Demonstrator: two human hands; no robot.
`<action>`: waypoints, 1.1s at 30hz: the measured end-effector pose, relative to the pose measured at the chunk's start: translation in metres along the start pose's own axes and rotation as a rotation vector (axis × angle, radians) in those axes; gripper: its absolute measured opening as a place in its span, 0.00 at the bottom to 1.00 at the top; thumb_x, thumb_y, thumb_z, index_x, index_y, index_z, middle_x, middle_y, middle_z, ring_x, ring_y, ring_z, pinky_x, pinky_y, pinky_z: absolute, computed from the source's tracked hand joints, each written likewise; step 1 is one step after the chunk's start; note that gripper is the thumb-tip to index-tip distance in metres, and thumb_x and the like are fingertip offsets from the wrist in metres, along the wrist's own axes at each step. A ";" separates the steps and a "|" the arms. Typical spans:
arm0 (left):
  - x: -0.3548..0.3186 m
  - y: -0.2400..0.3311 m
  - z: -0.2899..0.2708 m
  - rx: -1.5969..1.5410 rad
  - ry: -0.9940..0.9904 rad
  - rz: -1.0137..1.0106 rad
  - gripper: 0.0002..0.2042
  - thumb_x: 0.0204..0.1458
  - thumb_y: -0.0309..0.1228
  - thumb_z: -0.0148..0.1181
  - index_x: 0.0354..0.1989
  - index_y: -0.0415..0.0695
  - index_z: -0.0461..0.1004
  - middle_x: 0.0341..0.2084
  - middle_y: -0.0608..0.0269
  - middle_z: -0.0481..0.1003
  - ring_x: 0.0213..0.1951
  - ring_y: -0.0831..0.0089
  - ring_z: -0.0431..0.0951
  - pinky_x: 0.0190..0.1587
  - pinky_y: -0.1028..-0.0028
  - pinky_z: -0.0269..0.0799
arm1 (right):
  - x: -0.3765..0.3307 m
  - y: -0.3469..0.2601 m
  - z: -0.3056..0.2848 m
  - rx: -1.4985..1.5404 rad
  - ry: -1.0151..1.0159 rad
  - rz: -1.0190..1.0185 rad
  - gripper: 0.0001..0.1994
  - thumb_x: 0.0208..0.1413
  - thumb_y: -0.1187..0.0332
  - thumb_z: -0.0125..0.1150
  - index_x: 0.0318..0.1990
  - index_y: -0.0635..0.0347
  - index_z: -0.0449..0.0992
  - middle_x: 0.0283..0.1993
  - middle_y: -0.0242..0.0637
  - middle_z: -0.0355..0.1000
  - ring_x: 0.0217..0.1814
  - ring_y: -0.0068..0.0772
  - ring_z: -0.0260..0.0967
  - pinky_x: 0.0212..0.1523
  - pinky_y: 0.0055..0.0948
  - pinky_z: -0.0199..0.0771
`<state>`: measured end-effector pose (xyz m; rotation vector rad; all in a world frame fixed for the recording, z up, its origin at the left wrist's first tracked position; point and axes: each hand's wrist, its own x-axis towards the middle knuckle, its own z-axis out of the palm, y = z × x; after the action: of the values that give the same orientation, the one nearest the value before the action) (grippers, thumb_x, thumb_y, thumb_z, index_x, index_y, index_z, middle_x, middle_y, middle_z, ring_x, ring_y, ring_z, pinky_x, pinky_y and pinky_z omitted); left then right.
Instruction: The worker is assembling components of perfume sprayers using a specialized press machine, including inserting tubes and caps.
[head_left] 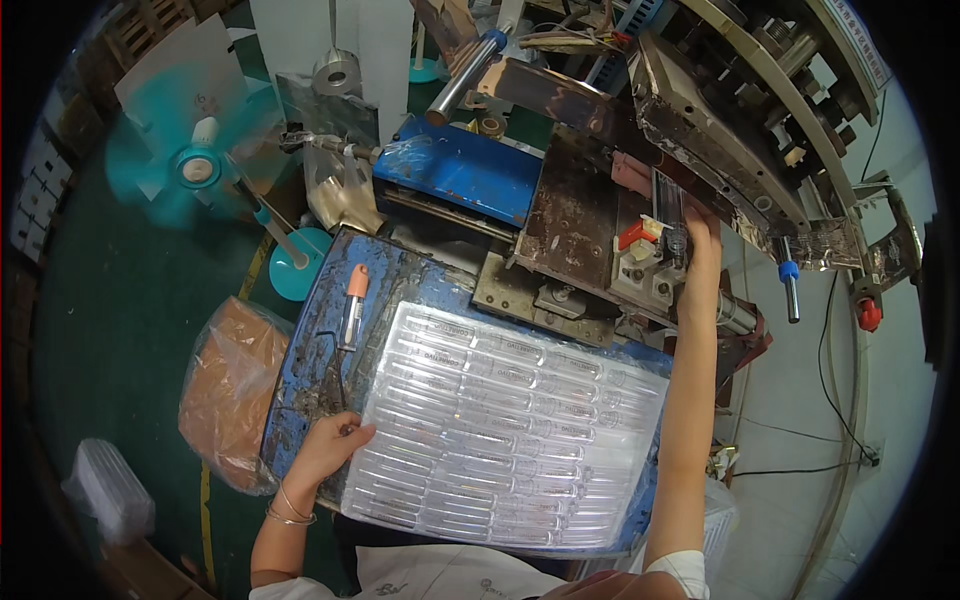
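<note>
A clear plastic tray [480, 430] with rows of clear, printed tubes lies on the worn blue table. My left hand [335, 445] is at its left edge, fingers curled, thumb and forefinger closed near the rim; whatever is between them is too small to make out. My right arm stretches forward to the press. There my right hand [702, 235] closes on a clear plastic tube [672, 215] at the metal fixture [642, 275], its fingertips partly hidden. A red block [638, 234] sits on the fixture beside the tube.
The press head [710, 130] hangs above my right hand, with blue-tipped handles [790, 272] around it. An orange-capped marker [354, 300] lies on the blue table [310, 330]. A teal fan [197, 167] spins at the left. A bagged brown bundle [235, 390] stands beside the table.
</note>
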<state>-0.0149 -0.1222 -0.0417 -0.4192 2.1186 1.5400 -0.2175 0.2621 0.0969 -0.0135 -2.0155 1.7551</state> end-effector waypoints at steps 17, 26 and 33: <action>0.004 0.019 0.001 0.191 0.165 0.195 0.14 0.43 0.35 0.60 0.32 0.35 0.72 0.18 0.56 0.72 0.20 0.72 0.71 0.23 0.74 0.64 | 0.002 0.009 -0.005 0.018 -0.003 -0.002 0.20 0.52 0.62 0.46 0.49 0.64 0.65 0.50 0.35 0.64 0.52 0.27 0.59 0.54 0.24 0.54; -0.014 0.033 -0.005 0.046 0.447 0.266 0.14 0.42 0.24 0.58 0.39 0.38 0.65 0.17 0.68 0.63 0.21 0.81 0.62 0.25 0.80 0.59 | -0.004 -0.008 0.006 0.007 0.014 -0.001 0.21 0.52 0.59 0.48 0.47 0.67 0.65 0.49 0.39 0.63 0.50 0.30 0.57 0.54 0.23 0.50; -0.016 0.022 0.001 -0.111 0.419 0.258 0.18 0.39 0.19 0.50 0.41 0.39 0.57 0.21 0.66 0.59 0.24 0.79 0.60 0.30 0.80 0.59 | -0.002 -0.005 -0.001 -0.035 -0.022 0.038 0.23 0.52 0.58 0.48 0.49 0.67 0.63 0.49 0.40 0.63 0.51 0.30 0.57 0.54 0.23 0.49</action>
<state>-0.0122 -0.1145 -0.0155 -0.5666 2.4904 1.8522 -0.2140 0.2611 0.1012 -0.0441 -2.0748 1.7505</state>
